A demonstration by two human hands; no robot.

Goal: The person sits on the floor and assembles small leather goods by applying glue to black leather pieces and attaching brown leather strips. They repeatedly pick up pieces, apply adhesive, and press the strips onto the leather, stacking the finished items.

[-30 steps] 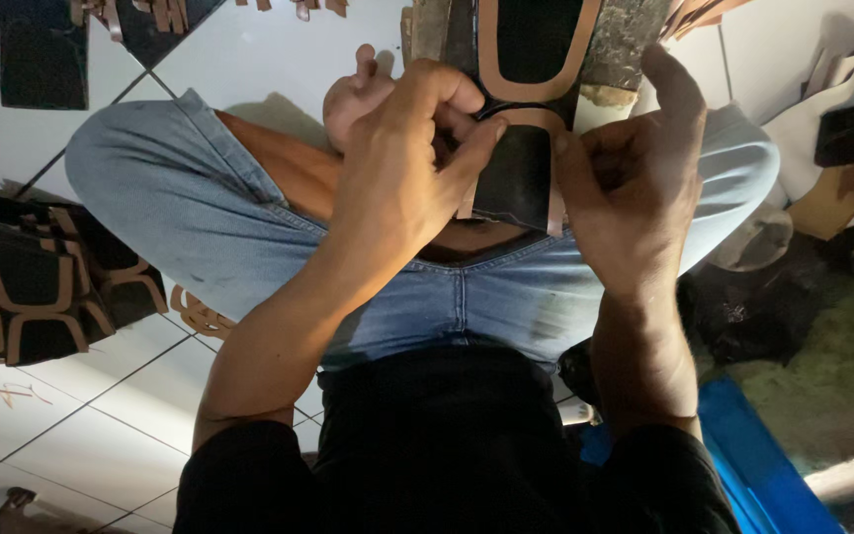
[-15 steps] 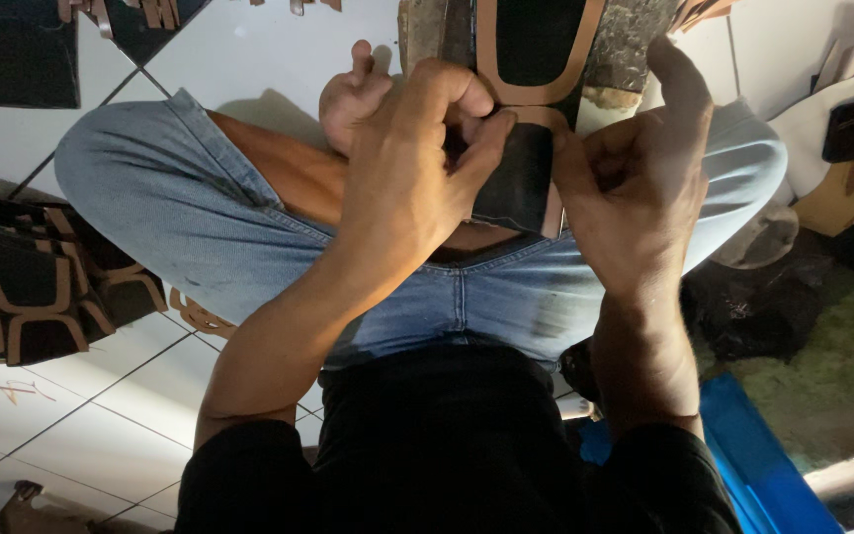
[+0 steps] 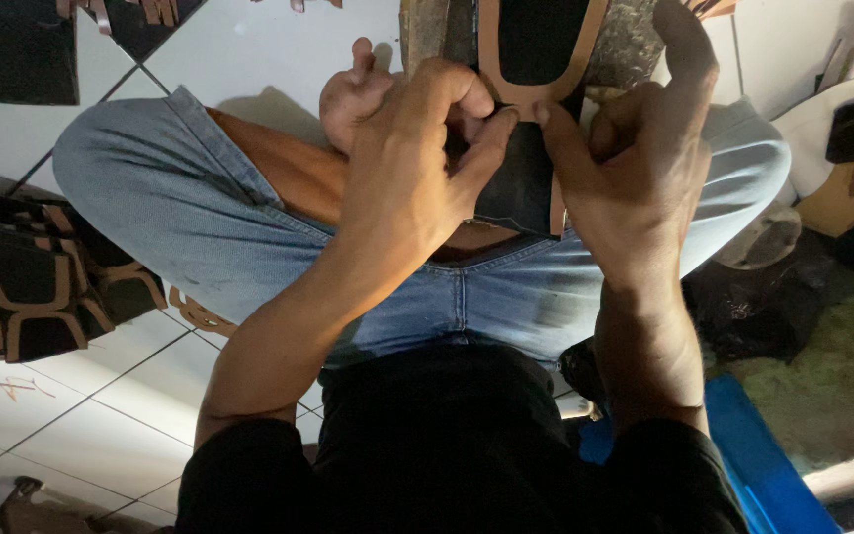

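Pinching a black leather piece [image 3: 518, 188], both hands' fingers [image 3: 491, 148] hide most of it.

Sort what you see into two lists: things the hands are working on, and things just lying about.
In hand: left hand, right hand, black piece with tan strip.

Lying about: stack of cut pieces, blue mat, black bag.

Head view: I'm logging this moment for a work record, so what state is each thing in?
Left hand: pinching the black piece.
Right hand: gripping the same piece, thumb raised.
Black piece: held over the lap, tan strip along its edge.
Cut pieces: stacked on the tiled floor.
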